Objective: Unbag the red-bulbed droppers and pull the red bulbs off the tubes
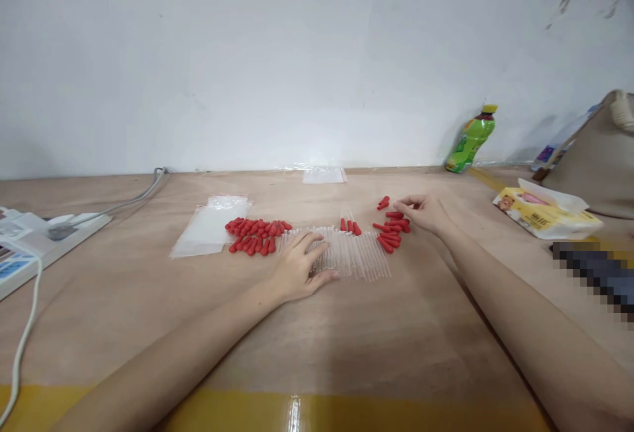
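Observation:
My left hand [302,265] rests with its fingers apart on a row of clear glass tubes [359,255] in the middle of the table. At the right, my right hand [419,211] has its fingers pinched at the edge of a small group of red rubber bulbs [395,226]; whatever is between the fingertips is too small to make out. A larger pile of red bulbs [255,234] lies left of the tubes. Just above the row, a few tubes with red bulbs on their near ends [350,226] lie side by side.
Clear plastic bags [211,227] lie left, another bag [324,175] by the wall. A power strip [59,240] with cables is far left. To the right are a green bottle [471,139], a yellow tissue pack [545,214], a beige bag [594,154] and a pixelated dark object [599,273].

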The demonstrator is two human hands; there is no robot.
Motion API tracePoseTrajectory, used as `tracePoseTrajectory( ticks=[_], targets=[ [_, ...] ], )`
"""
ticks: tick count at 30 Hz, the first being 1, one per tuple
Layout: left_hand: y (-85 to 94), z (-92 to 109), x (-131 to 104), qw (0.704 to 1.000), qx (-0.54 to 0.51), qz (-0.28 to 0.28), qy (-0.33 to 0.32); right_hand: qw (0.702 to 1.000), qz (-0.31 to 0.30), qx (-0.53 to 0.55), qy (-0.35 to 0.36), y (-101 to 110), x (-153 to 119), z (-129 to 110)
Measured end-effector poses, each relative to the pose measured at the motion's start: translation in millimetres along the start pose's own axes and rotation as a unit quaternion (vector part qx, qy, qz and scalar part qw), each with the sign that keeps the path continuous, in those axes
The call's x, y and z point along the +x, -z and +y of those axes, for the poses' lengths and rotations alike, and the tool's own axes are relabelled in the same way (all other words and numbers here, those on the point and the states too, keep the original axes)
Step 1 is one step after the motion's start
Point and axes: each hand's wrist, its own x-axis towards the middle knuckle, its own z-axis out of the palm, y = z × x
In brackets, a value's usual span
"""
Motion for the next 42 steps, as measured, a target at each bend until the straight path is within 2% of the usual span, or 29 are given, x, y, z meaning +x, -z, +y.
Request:
tracePoseTrajectory(
  ticks=[4, 7, 9, 14, 17, 20, 24, 26, 29, 33, 36, 42],
  targets=[
    [5.5, -2, -17, 0.999, -0.016, 0.040, -0.011, 0.995, -0.036, -0.084, 0.034, -5, -10, -43],
    [5.3, -4, -23, 0.998, -0.026, 0.057, 0.008, 0.985, -0.075, -0.151, 0.039, -20, -20, -76],
    [3.8, -5, -23, 0.998, -0.028, 0.059, 0.019, 0.980, -0.094, -0.175, 0.026, -31, -24, -89],
    [1.2, -9, -22, 0.997, -0.020, 0.062, 0.029, 0.970, -0.120, -0.211, -0.025, -45, -22, -100],
    [1.1, -10, -22, 0.997, -0.019, 0.072, 0.030, 0.966, -0.130, -0.216, -0.051, -44, -19, -103],
    [2.0, -10, -22, 0.996, -0.023, 0.078, 0.024, 0.970, -0.125, -0.204, -0.036, -37, -21, -106],
    [3.6, -9, -21, 0.996, -0.029, 0.080, 0.011, 0.982, -0.078, -0.170, 0.027, -22, -39, -103],
    [4.1, -8, -21, 0.995, -0.027, 0.094, 0.006, 0.985, -0.024, -0.131, 0.111, -17, -55, -95],
    [4.3, -6, -21, 0.993, -0.014, 0.120, -0.002, 0.953, 0.067, -0.092, 0.280, -18, -82, -79],
    [3.0, -2, -19, 0.994, 0.005, 0.104, -0.020, 0.901, 0.142, -0.098, 0.399, -33, -114, -63],
    [1.4, 3, -17, 0.996, 0.021, 0.081, -0.040, 0.886, 0.144, -0.079, 0.434, -44, -125, -64],
    [-2.7, 10, -13, 0.986, 0.080, 0.083, -0.124, 0.881, 0.106, -0.056, 0.457, -51, -127, -77]
  ],
)
